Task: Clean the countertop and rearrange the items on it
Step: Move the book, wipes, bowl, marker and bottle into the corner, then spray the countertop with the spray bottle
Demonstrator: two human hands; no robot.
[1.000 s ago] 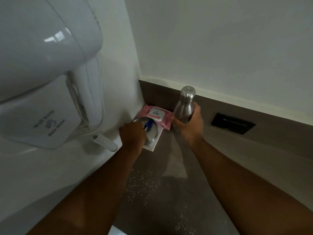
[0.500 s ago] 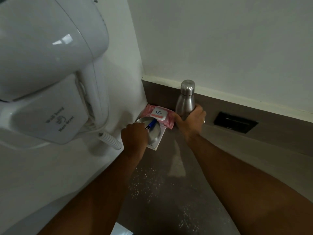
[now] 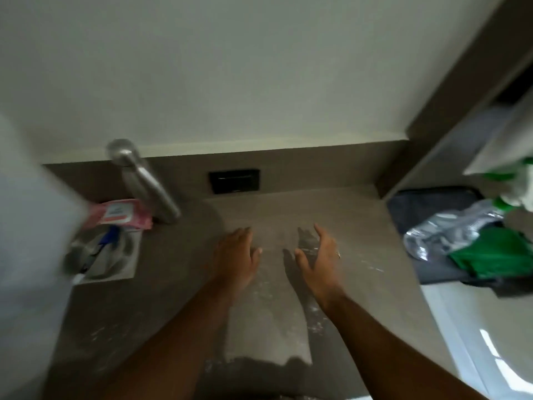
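left hand fingers loose, empty | right hand spread, empty | bottle motion-blurred

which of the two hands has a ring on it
The right hand: a thin ring shows on one of its fingers. The left hand shows no ring. Both hover open over the countertop, holding nothing.

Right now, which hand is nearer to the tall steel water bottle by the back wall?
Left. The left hand hovers just right of the steel bottle; the right hand is farther right.
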